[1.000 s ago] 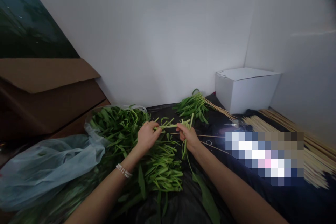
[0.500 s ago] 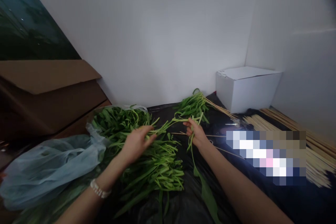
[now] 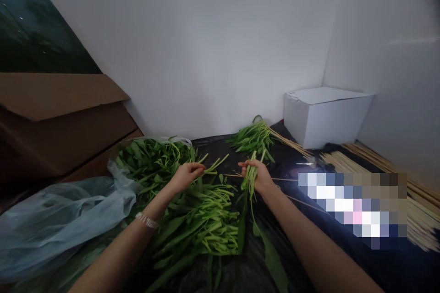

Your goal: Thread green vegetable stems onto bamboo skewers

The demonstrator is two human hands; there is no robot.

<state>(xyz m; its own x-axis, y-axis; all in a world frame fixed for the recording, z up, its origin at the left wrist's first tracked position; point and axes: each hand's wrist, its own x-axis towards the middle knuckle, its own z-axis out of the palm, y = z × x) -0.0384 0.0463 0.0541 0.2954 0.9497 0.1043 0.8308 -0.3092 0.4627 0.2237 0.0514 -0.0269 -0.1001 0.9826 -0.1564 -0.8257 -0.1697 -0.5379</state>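
Nearly level, water spinach stems (image 3: 216, 167) ran rightward from the pinching fingertips of the left hand (image 3: 186, 176) toward the right hand (image 3: 257, 177); its fingers (curled, pressed together) gripped an upright bunch (image 3: 250, 183).

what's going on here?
One person is working bare-handed over a black plastic sheet. Their right hand grips a small bunch of green stems, and their left hand pinches a few more stems. A large pile of leafy greens lies below the hands, beside a pale plastic bag. Farther back lies another bunch of greens, and bamboo skewers are heaped to the right.
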